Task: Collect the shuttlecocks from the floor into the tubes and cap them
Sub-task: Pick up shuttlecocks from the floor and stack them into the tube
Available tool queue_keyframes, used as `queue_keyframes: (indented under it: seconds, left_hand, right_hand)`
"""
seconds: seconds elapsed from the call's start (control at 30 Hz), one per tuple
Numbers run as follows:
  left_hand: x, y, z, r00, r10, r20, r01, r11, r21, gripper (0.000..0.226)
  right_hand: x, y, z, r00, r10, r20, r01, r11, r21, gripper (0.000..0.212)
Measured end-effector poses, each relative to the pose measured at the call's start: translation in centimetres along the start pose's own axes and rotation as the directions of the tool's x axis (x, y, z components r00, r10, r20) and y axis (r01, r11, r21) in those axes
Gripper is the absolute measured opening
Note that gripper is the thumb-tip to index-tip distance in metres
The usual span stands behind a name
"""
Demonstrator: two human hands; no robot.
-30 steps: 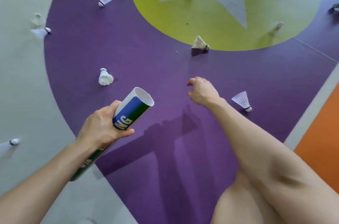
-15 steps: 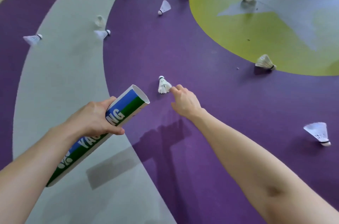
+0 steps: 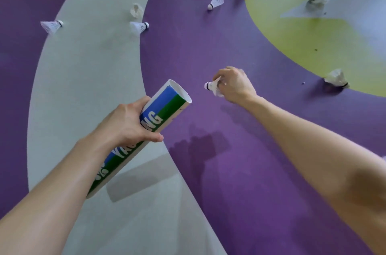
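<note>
Shuttlecock [image 3: 211, 87] pinched, tube [image 3: 167, 106] ready.
My right hand [image 3: 235, 85] pinches its feathers, likely light and crushable; my left hand [image 3: 127, 124] grips the stiff tube.

**White capitals on the tube**

The only writing stands on the tube [image 3: 167, 106], which has a blue band and a green band running along its length. Large white capitals follow the line where the two colours meet. "YA" reads below the left hand [image 3: 127, 127] and "NG" above it, and the hand covers the letters between. Near the tube's lower end sits a small white mark, perhaps a logo, too blurred to read.
</note>
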State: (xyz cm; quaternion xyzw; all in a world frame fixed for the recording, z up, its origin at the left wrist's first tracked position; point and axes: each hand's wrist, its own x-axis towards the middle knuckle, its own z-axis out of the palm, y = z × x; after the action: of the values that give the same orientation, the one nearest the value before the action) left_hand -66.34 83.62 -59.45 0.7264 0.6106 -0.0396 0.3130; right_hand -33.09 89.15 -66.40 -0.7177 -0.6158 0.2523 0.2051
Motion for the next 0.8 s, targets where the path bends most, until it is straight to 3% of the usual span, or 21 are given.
queue_keyframes:
  seconds: [0.17,0.23,0.37,0.47,0.57,0.7,0.8]
  left_hand:
    - [-0.3,0.4,-1.4,1.000,-0.010,-0.011,0.010,1.000,0.019,0.066]
    - [-0.1,0.5,-1.5,1.000,-0.005,-0.021,0.005,1.000,0.015,0.066]
    - [0.1,0.2,-1.1,0.996,0.030,-0.086,-0.033,0.999,-0.040,0.064]
    - [-0.2,-0.3,-0.3,0.993,0.017,-0.117,-0.022,0.999,-0.042,0.063]
    - [-1.2,-0.1,0.1,0.998,-0.012,-0.062,0.012,1.000,-0.011,0.063]
    - [-1.4,0.7,-0.2,0.998,0.011,-0.064,-0.009,1.000,0.021,0.065]
    - [-1.3,0.8,-0.1,0.996,0.039,-0.080,-0.038,0.999,0.024,0.064]
  right_hand:
    - [-3.7,-7.7,-8.2,0.998,0.049,0.029,-0.056,0.957,0.283,0.016]
    - [-4.9,-9.3,-9.5,0.995,0.057,0.085,-0.089,0.886,0.455,0.015]
    - [-7.6,-9.4,-8.9,0.995,0.042,0.090,-0.088,0.794,0.601,0.019]
    - [-8.3,-8.5,-8.1,0.987,0.058,0.148,-0.134,0.805,0.578,0.012]
    - [-7.3,-8.7,-7.4,0.992,0.047,0.117,-0.104,0.828,0.551,0.006]
    - [-7.2,-10.0,-5.2,0.971,-0.160,0.175,0.086,0.926,0.368,0.012]
    - [-7.2,-10.2,-5.2,0.954,-0.241,0.180,0.199,0.954,0.223,0.030]
